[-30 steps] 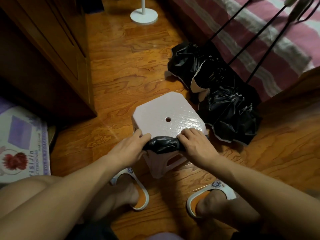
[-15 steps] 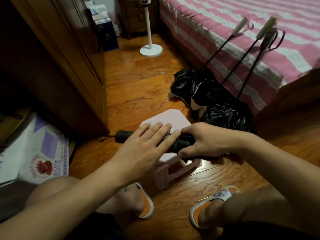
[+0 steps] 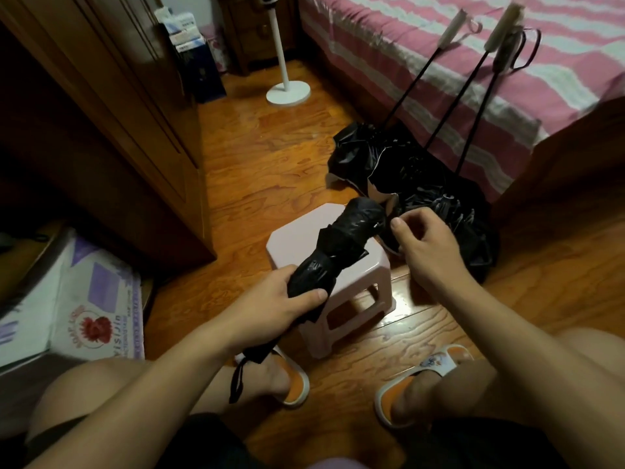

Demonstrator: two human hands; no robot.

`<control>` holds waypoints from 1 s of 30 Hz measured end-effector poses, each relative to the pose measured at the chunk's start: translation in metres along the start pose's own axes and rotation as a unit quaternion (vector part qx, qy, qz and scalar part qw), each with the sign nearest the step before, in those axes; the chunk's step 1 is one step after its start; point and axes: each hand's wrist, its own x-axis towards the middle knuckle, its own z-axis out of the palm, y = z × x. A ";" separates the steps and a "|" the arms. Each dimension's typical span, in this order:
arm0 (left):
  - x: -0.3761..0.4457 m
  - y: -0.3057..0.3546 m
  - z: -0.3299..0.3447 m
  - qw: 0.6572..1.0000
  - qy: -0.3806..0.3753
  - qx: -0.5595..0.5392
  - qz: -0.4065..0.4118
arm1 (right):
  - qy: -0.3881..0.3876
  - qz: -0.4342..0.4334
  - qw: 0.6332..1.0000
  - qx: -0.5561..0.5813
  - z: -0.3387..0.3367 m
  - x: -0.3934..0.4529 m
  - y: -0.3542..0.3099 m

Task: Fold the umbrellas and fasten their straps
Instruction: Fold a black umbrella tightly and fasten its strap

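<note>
A folded black umbrella [image 3: 341, 252] is held above the pink stool [image 3: 304, 242], slanting from near left to far right. The left hand [image 3: 270, 309] is wrapped round its near end, thumb laid across the fabric, with the handle's wrist loop [image 3: 237, 380] hanging below the hand over a slippered foot [image 3: 287, 384]. The right hand [image 3: 422, 245] is positioned just right of the umbrella's far end, fingers curled loosely; whether the strap is pinched between thumb and forefinger cannot be told. Three unfolded black umbrellas [image 3: 422, 177] are heaped on the wooden floor [image 3: 257, 154] beyond the right hand, their shafts leaned against the pink-striped bed [image 3: 439, 62]. A wooden wardrobe [image 3: 101, 130] is noted at left, a white stand base [image 3: 288, 93] at far centre, and a printed carton [image 3: 84, 299] at near left.
</note>
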 end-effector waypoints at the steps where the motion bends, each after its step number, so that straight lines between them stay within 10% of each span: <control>1: -0.001 0.000 0.004 1.000 -0.003 -0.021 -0.002 | -0.009 0.023 0.999 0.022 0.003 -0.002 -0.001; 8: -0.015 0.009 0.021 0.975 -0.018 -0.218 -0.041 | -0.197 0.169 0.933 0.251 0.018 -0.009 -0.017; 21: -0.019 0.003 0.014 0.859 -0.168 -0.461 -0.150 | -0.175 -0.155 0.970 0.068 0.020 -0.006 -0.020; 30: -0.025 -0.001 0.002 0.917 -0.176 -0.326 -0.146 | -0.230 -0.185 0.951 -0.093 0.005 -0.001 -0.033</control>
